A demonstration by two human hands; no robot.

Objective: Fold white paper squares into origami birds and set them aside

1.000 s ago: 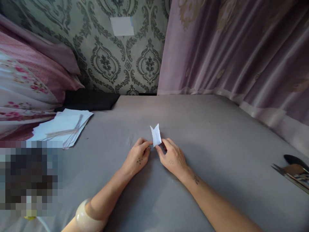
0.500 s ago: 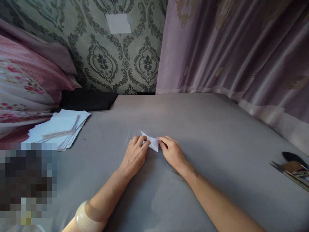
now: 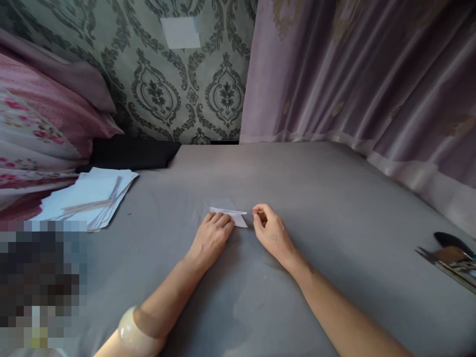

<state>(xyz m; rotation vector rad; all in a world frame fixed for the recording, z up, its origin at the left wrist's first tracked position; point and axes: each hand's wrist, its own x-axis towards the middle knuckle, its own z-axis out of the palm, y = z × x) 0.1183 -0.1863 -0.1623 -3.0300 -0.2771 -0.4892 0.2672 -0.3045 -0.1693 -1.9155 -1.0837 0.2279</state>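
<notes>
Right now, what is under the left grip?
A folded white paper: its far edge and right end show past the left grip. Grey cloth spreads around it. The paper's middle is covered, so any creases there cannot be seen.

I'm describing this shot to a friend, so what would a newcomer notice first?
Probably the small folded white paper near the middle, with the left hand on it and the right hand just apart at its right. Then perhaps the boldly patterned wall behind, and the purple curtain at upper right.
</notes>
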